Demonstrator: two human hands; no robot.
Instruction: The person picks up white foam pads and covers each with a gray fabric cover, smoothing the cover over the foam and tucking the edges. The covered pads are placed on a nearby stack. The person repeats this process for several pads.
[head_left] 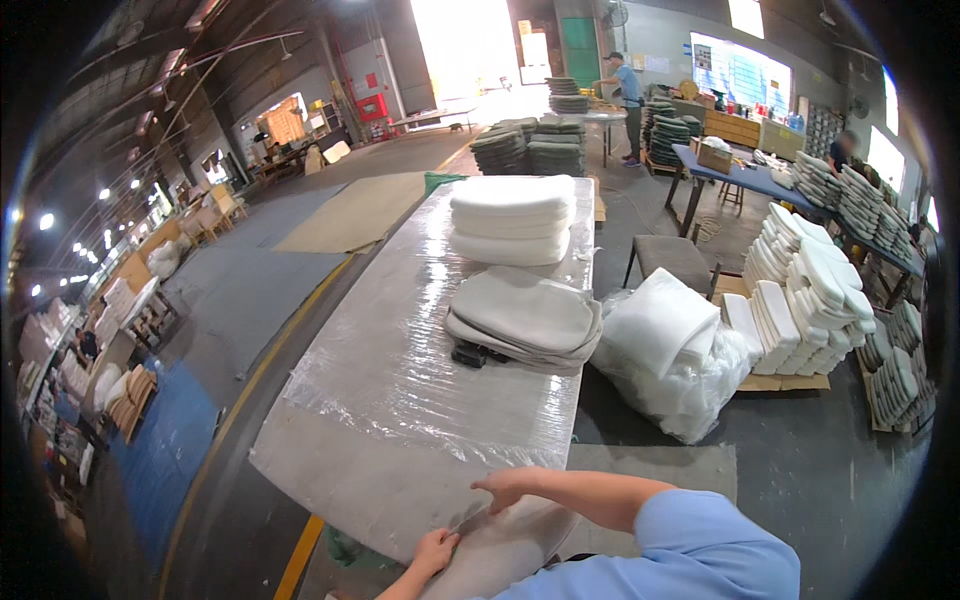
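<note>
At the near end of the long table (340, 470), a pale grey, soft cushion-like piece (505, 555) lies against my body, partly hidden by my right arm. My left hand (436, 550) is closed at its left edge, the fingers curled and pressed to the material. Over its far edge my right hand (505, 487) is closed, with the forefinger reaching left and the other fingers curled under. The fingertips of that hand are partly hidden. Farther up the table sit a stack of grey cushion covers (525, 310) and a stack of white foam pads (512, 220).
A small black object (468, 354) lies beside the grey covers. Clear plastic film covers much of the table. To the right are a big plastic bag (670, 385), stacked white pads (790, 300) and a dark stool (672, 262). A person (628, 95) stands at a far table.
</note>
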